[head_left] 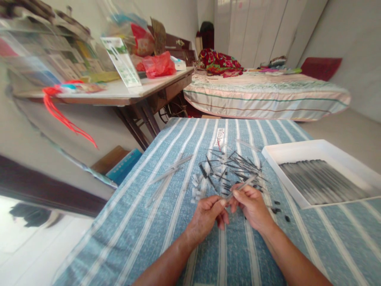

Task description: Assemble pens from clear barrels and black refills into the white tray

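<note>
Between my hands is a clear pen barrel [249,181], slanting up to the right over the table. My left hand [206,216] pinches its lower end with thumb and fingertips. My right hand [251,204] grips it farther along, close beside the left. Just beyond lies a loose pile of thin dark pen refills [242,163]. Small whitish translucent pieces [196,192] are grouped left of my fingers. A few clear tubes [171,171] rest farther left. Small black plugs [287,219] are scattered right of my right hand. Any small part inside my fingertips is hidden.
A white tray [297,145] with a row of dark-filled pens [321,178] stands at the right. Blue striped cloth [133,242] covers the table. Behind are a wooden desk [160,89] with a red plastic bag [159,65] and a bed [268,95].
</note>
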`<state>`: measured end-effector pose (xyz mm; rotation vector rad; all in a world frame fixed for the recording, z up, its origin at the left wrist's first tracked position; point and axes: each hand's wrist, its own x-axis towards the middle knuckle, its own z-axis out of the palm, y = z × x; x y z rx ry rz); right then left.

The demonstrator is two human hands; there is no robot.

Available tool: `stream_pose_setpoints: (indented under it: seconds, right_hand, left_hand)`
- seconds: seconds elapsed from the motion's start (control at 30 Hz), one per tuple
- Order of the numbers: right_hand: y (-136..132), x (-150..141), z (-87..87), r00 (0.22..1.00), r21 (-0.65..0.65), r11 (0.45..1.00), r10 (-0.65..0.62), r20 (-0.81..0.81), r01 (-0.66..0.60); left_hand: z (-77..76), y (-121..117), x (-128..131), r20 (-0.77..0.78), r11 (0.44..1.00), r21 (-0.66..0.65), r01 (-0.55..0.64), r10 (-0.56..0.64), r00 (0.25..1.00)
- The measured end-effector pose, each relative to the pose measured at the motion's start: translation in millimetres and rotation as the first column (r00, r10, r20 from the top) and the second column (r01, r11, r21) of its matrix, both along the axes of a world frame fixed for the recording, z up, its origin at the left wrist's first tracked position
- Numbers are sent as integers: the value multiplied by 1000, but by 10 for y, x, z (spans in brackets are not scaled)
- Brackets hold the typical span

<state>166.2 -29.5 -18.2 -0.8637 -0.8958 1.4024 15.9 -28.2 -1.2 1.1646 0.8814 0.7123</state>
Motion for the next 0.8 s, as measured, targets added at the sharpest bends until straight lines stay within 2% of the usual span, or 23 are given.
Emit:
stream_pose_setpoints:
  seconds: [0.13, 0.27, 0.33, 0.43, 0.57, 0.63, 0.7, 0.77, 0.8]
  right_hand:
    - [13, 28, 2, 999, -8, 1000, -27, 23, 27]
    - [45, 95, 27, 998, -17, 998, -63, 12, 63]
    - [64, 127, 59, 996, -29, 996, -85, 36, 86]
    - [101, 183, 133, 979, -43, 991, -116, 166, 125]
    - [138, 362, 288, 909, 24, 979, -196, 367, 201]
    - [139, 540, 398, 843, 81, 967, -249, 477, 240]
    - [143, 797, 523, 730, 136, 953, -296, 615, 272]
    - [168, 1139, 646, 542, 209, 932, -344, 767, 296]
    - [191, 1338, 702, 402, 243, 921, -356, 844, 305]
  left_hand:
    - [-8, 14, -25, -59, 998, 46, -30, 33, 998]
    - [4, 68, -96, -251, 964, 244, -110, 173, 952]
    - [7, 113, -159, -330, 920, 366, -141, 271, 904]
    - [-7, 203, -272, -427, 826, 537, -173, 443, 788]
    - [-41, 338, -402, -474, 714, 689, -125, 574, 668]
    - [-48, 389, -444, -496, 692, 715, -101, 603, 624]
    - [-50, 426, -475, -512, 681, 727, -90, 625, 589]
    - [-53, 455, -501, -524, 678, 730, -88, 637, 565]
    - [-55, 467, -515, -531, 680, 728, -88, 640, 556]
